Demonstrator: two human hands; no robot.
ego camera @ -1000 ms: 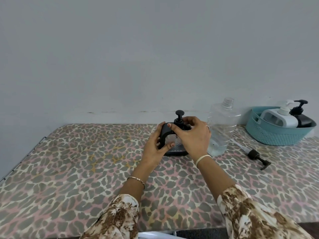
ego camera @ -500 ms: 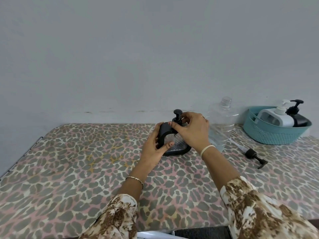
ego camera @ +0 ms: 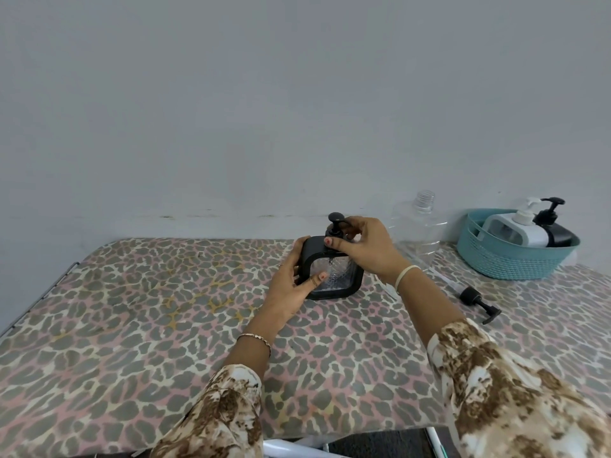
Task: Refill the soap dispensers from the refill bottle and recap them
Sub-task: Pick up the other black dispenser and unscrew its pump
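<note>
Head view: the square black-framed dispenser (ego camera: pixel 334 276) stands upright on the leopard-print table (ego camera: pixel 132 309). Its left side is gripped by the left hand (ego camera: pixel 291 285), with the thumb laid on the glass front. The pump head (ego camera: pixel 335 223) on top is pinched by the curled fingers of the right hand (ego camera: pixel 367 249), apparently for a twist.

If the collar is turned crooked, the thread could be crossed and soap later leaked. If the left grip is loosened, the dispenser could be spun or tipped.

Just right of the dispenser and slightly behind it, the clear refill bottle (ego camera: pixel 420 229) stands uncapped, partly hidden by the right wrist. It could be knocked over by that wrist or forearm and whatever is left in it spilled.

Further right of the dispenser a loose black pump (ego camera: pixel 476 300) lies flat on the table. Beyond it, a teal basket (ego camera: pixel 515 266) holds a white dispenser (ego camera: pixel 515 229) and a dark dispenser (ego camera: pixel 558 233).
</note>
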